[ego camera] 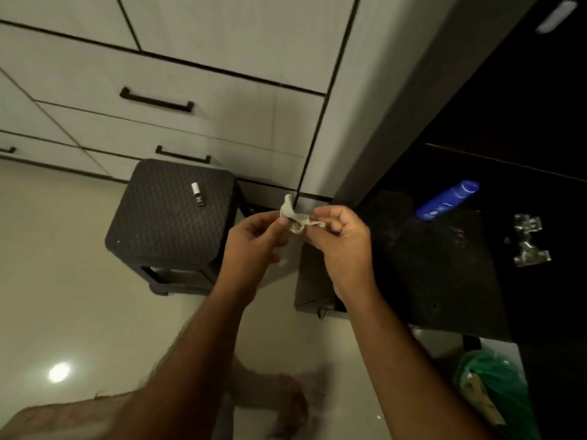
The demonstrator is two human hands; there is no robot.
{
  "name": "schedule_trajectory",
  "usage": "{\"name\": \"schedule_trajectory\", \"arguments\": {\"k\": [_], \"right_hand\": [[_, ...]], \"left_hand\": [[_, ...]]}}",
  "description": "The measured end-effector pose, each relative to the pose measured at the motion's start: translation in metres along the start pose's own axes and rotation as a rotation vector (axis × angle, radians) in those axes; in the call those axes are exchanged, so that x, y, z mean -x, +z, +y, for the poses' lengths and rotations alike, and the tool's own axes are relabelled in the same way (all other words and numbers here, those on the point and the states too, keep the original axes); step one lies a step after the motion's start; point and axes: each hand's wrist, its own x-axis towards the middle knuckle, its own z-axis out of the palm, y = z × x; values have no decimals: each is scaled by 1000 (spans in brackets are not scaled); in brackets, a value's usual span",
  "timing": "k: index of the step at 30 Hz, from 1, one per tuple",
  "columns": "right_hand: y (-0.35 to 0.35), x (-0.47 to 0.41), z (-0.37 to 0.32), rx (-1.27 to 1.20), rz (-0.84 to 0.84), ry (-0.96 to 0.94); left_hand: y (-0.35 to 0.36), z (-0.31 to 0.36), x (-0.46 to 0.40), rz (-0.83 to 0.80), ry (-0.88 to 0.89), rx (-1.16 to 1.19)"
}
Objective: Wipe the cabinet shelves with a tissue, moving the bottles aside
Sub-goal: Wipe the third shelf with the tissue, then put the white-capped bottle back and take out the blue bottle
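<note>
Both hands up in front of me, head view. Left hand (254, 246) and right hand (341, 246) pinch one crumpled tissue (297, 219) between them; left fingers (281, 222) clenched on its left part, right fingers (320, 228) grasping its right end. Tissue is off-white, bunched, held in the air in front of the pale cabinet (222, 74), by the black seam at its edge.

Blue bottle (448, 200) lies on its side on the dark shelf (438, 274) to the right, well apart from my hands. Some crinkled foil packs (529, 241) sit further right on the same shelf, blurred.

Small bottle (197, 194), white cap and dark body, lies on top of the dark stool (165, 223) left of my hands, in front of the drawers. Green bag (495, 395) at lower right on the floor (63, 281); contents unclear.
</note>
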Motion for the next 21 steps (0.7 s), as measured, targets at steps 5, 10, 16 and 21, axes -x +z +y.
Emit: {"name": "schedule_trajectory", "arguments": {"k": [5, 10, 16, 21], "right_hand": [[54, -5, 20, 89, -82, 84], [118, -18, 42, 103, -209, 240], [201, -51, 87, 181, -223, 356], [261, -84, 131, 360, -182, 325]], "left_hand": [[-52, -21, -13, 106, -44, 10], [-116, -43, -49, 217, -165, 33], [-186, -82, -105, 262, -278, -75], [-238, -119, -161, 251, -322, -211]]}}
